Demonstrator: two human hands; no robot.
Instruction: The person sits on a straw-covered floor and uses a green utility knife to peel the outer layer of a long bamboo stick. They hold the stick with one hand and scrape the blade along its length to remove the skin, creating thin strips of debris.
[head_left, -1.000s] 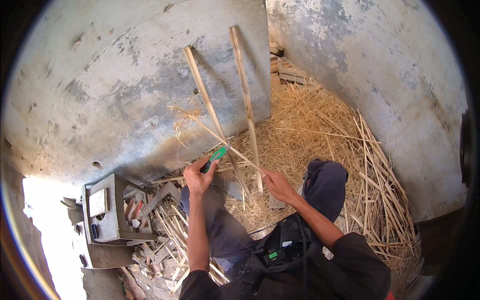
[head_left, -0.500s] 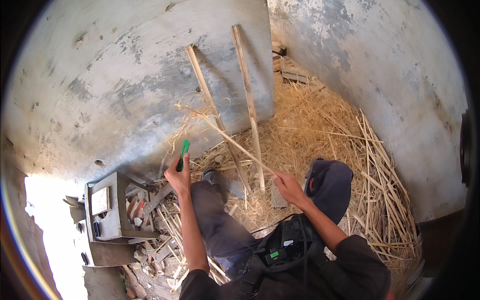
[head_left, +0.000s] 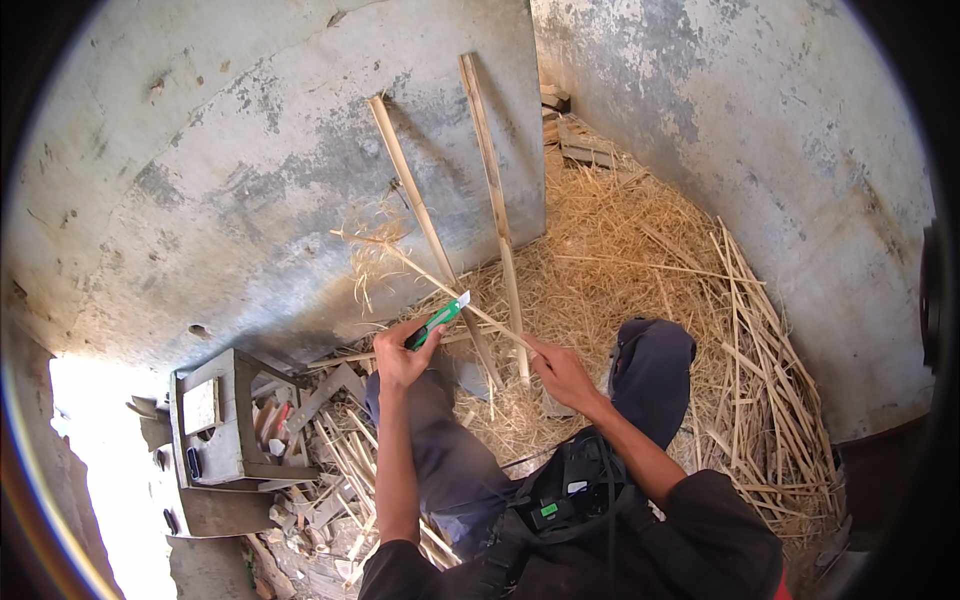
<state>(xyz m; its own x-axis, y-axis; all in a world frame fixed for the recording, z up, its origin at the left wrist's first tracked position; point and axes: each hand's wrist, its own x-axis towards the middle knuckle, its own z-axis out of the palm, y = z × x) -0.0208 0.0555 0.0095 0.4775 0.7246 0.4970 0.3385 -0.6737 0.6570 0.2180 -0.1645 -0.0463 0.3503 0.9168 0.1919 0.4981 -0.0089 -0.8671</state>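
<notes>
My left hand (head_left: pixel 402 357) is closed round a green utility knife (head_left: pixel 436 322), its blade out and lying at a thin wooden strip (head_left: pixel 492 322). Whether the blade touches the strip or is just above it I cannot tell. The near end of that strip is gripped in my right hand (head_left: pixel 562 375), in front of my right knee. From there it slants up and away to the left. Curled shavings (head_left: pixel 375 250) hang in a tuft from its far end.
Two longer wooden slats (head_left: pixel 405 170) lean against the worn plaster wall (head_left: pixel 250 200). Straw-like shavings (head_left: pixel 620 250) cover the floor ahead. A heap of cut strips (head_left: pixel 770 400) lies along the right wall. At the left stands a tipped wooden stool (head_left: pixel 240 420) beside scattered wood scraps (head_left: pixel 310 510).
My left hand has brought the knife rightward and slightly down, from apart to against or over the strip. My right hand and the strip have shifted a little left.
</notes>
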